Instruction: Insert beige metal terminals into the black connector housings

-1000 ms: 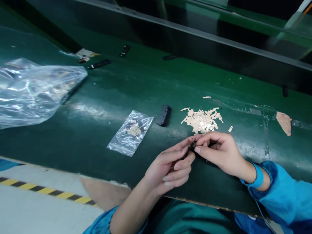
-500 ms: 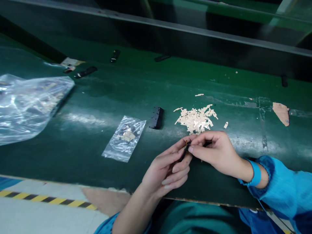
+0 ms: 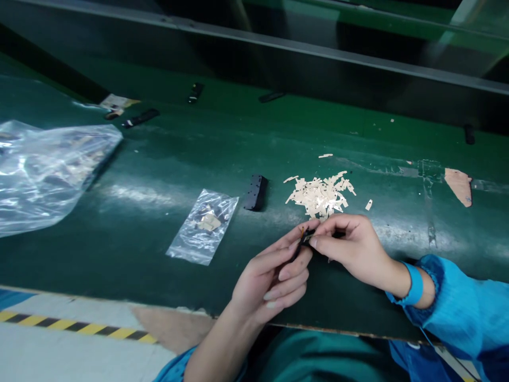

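Observation:
My left hand [image 3: 278,270] is closed around a small, dark, narrow part [image 3: 301,248] with a thin orange bit at its upper end. From the right, my right hand [image 3: 350,241] pinches at the same part, and a small pale piece shows by its fingertips. Its thumb and forefinger hide most of what they hold. Just beyond my fingers lies a loose pile of small flat pale tabs [image 3: 320,195], several overlapping. A black block with small studs [image 3: 255,192] stands left of the pile.
A small clear bag [image 3: 203,227] with pale pieces lies on the green table [image 3: 131,254]. A large clear bag [image 3: 51,175] rests at the left. Dark parts [image 3: 141,118] lie toward the back. A torn brown scrap [image 3: 459,187] is at the right.
My right fingertips have shifted slightly on the dark part, and a pale piece now shows beside them. The black parts at the back appear slightly farther right.

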The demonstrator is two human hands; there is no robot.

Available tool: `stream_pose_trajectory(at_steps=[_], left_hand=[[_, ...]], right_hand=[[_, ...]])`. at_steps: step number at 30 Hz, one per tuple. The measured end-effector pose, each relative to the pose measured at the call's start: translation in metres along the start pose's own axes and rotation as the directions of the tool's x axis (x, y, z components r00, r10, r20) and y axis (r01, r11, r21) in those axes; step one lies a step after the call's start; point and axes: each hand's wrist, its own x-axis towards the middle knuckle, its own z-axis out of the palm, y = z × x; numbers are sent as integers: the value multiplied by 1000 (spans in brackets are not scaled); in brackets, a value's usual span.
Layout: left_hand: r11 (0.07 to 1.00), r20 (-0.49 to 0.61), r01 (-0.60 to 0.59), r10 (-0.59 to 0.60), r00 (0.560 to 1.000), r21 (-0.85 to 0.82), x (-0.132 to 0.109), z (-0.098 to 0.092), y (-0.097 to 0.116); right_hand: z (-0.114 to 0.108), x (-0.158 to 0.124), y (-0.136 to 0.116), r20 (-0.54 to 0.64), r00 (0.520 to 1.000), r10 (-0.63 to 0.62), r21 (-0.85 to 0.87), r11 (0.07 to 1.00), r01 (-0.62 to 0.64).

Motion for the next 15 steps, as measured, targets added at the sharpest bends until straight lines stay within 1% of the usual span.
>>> stream_pose_trajectory(at_steps=[3,5,6,8,9,11,13,15], left_hand=[[997,-53,-28,31,998,65,0,3,0],[979,-137,-63,91,986,196,2,6,-2],[954,-178,-94,149,973,284,2,8,-3],[867,-232,-162,299,926,472,4,10,-7],[810,-241,-187,373,896,556,4,10,-9],[705,-243,-203,478,844,680,5,9,-13],[633,-240,-192,531,813,750,5,7,-17],[591,-226,-187,554,801,785,4,6,-19]], right_hand=[[-2,2,0,35,999,31,-17,999,-31],[-4,2,0,49,998,39,-29,999,-38],[-4,2,0,54,998,43,-41,998,-41],[-6,2,-1,62,997,42,-78,996,-37],[-7,2,-1,69,997,37,-101,994,-30],[-8,1,-3,67,998,6,-153,988,4],[-9,0,-4,52,998,-36,-204,978,45],[-10,-1,-6,33,997,-68,-241,968,74]])
